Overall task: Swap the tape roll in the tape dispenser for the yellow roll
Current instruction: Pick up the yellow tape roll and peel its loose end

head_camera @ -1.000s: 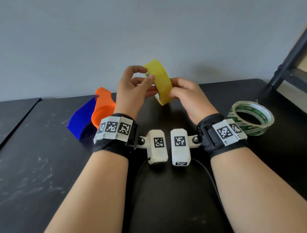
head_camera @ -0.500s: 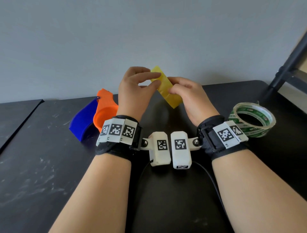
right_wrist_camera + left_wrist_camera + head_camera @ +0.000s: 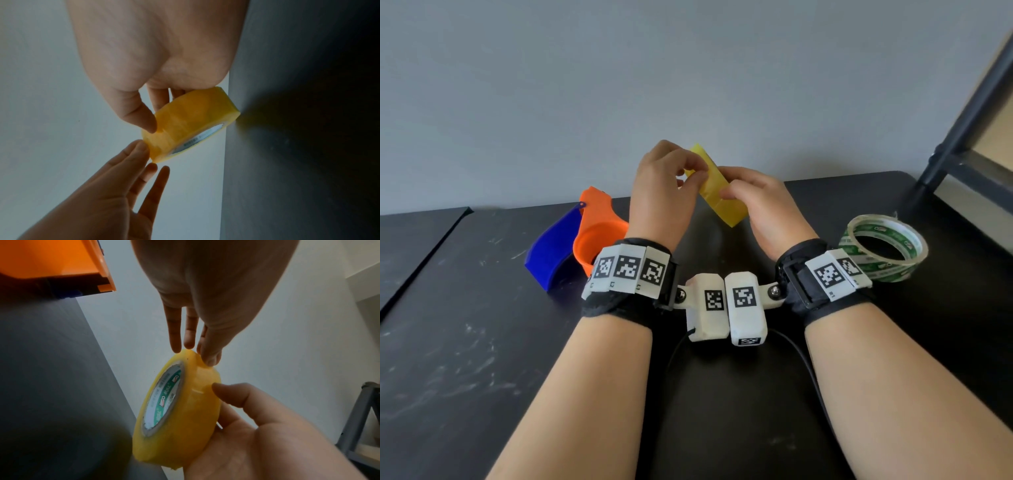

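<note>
Both hands hold the yellow tape roll (image 3: pixel 719 192) in the air above the black table (image 3: pixel 482 377), edge-on to me. My right hand (image 3: pixel 736 193) grips its lower side, thumb on the outer face (image 3: pixel 191 123). My left hand (image 3: pixel 693 171) pinches the top rim, thumb and fingertips touching the roll (image 3: pixel 191 410). The tape dispenser lies on the table to the left as an orange part (image 3: pixel 602 240) and a blue part (image 3: pixel 554 250), with no roll visible in it. A clear roll with green print (image 3: pixel 883 246) lies flat at the right, beside my right wrist.
A black metal frame (image 3: pixel 962 113) stands at the far right behind the clear roll. A grey wall closes off the table's back edge. A seam between two tabletops runs at the left (image 3: pixel 424 253). A black cable (image 3: pixel 801 359) lies between my forearms.
The yellow roll has been turned from showing its ring to edge-on and sits slightly lower. My left fingers have shifted to its top rim. The dispenser and the clear roll have not moved.
</note>
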{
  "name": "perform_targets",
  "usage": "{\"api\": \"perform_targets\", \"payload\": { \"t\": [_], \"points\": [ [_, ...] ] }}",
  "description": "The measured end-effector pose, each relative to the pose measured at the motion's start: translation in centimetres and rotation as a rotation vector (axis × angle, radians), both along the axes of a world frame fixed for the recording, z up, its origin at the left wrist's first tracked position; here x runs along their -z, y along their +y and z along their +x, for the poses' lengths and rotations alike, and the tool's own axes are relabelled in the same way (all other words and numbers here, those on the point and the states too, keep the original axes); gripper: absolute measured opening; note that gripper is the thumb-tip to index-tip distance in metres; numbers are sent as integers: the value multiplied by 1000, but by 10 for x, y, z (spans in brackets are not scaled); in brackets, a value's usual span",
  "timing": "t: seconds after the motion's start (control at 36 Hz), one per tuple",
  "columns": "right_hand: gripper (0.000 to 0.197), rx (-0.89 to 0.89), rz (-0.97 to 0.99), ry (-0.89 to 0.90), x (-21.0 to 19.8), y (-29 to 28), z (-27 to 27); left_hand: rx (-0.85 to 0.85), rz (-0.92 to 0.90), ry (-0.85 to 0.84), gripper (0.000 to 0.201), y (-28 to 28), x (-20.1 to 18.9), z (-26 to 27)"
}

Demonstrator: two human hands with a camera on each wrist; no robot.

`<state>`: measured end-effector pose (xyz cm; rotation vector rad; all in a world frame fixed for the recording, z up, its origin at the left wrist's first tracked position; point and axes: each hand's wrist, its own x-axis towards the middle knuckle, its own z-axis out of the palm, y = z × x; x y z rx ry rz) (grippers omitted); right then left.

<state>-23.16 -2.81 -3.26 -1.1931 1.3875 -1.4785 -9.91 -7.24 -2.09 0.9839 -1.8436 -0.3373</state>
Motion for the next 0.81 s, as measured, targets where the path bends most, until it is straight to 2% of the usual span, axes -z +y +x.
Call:
{"api": "perform_targets", "payload": {
  "t": [0.08,0.33,0.44,0.58,0.72,0.81],
  "points": [
    [36,10,22,32,-3,2,2,-28,-3,-66,7,2,-2,-1],
    [24,-21,45,57,-15,24,11,-66,37,-266,17,18,-18,1],
    [35,-56,40,89,-18,39,14,-62,92,-324,22,31,-30,9],
    [33,-72,21,119,-23,59,18,-48,137,-394,23,51,-41,17],
    [32,-64,24,148,-26,81,24,8,226,-410,25,69,-48,25],
    [29,-62,23,143,-29,93,26,38,243,-295,22,80,-48,30]
  ]
}}
